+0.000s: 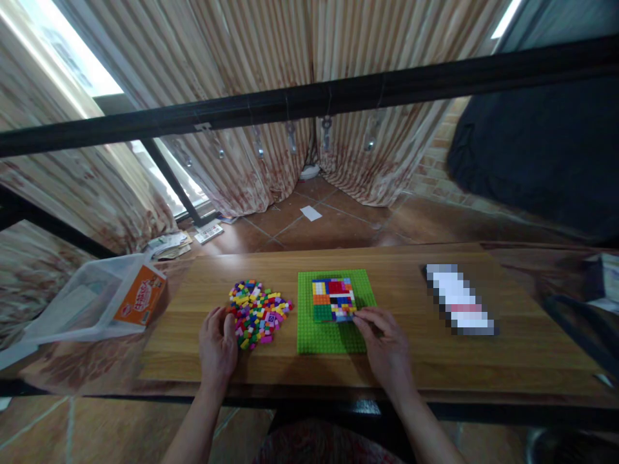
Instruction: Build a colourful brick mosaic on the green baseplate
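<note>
Beside the left edge of a loose pile of small coloured building bricks rests my left hand, its fingers loosely curled and the thumb apart. Any brick under those fingertips is hidden. A green baseplate lies right of the pile and carries a square, multicoloured brick build with red, orange, yellow, blue, white and dark green parts. At the build's lower right corner, the thumb and index finger of my right hand are pinched on a small building brick, mostly covered by the fingertips.
The wooden table bears a blurred-out, phone-like object on the right. A clear plastic bin with an orange label stands at the left. Behind the table are a dark metal rail, long curtains and papers on the tiled floor.
</note>
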